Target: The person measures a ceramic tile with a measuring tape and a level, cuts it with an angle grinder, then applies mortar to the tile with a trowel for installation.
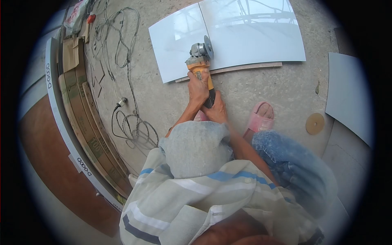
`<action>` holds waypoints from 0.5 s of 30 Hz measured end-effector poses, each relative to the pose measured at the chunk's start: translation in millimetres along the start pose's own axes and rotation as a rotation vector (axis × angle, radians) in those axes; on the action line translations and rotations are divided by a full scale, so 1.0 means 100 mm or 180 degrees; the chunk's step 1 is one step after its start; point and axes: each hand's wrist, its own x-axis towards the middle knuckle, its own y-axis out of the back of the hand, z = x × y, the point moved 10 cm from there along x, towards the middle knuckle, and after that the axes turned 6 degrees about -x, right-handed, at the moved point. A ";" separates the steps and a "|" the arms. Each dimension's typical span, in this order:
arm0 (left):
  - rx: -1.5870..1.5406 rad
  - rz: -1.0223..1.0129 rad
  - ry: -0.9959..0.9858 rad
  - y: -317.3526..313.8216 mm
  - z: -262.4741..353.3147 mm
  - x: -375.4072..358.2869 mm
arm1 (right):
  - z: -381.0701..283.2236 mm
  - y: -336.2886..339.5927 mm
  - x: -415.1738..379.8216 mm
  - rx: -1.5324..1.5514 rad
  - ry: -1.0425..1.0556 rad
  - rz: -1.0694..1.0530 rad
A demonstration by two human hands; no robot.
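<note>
Both hands wrapped tight on grinder (201,61): left hand (197,87) far up the body, right hand (215,109) nearer on handle. Disc on white tile (245,36), floor. Boxes (87,139) left read "D-GOOD".

The white tile (245,36) looks glossy and smooth, mirroring shapes above. The concrete floor (163,94) is rough and matt. The angle grinder (201,59) has a metal head and yellow plastic body.

Both my hands grip the angle grinder (201,61): left hand (197,87) forward on the body, right hand (215,109) behind. Disc apparently touching the white tile (245,32) near its edge. Cable (130,126) coiled left.
</note>
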 end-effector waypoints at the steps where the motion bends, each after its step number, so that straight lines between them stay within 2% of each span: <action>1: 0.0000 -0.0005 -0.0001 -0.01 -0.01 0.00 | 0.02 0.00 0.00 0.0000 -0.0003 0.0004; 13: -0.0138 0.0054 -0.0186 0.02 -0.18 -0.05 | 0.03 -0.08 -0.10 0.0026 0.0209 0.0045; 15: -0.0810 0.0128 -0.0449 0.12 -0.06 -0.08 | -0.05 -0.08 -0.07 0.0113 0.0355 0.0108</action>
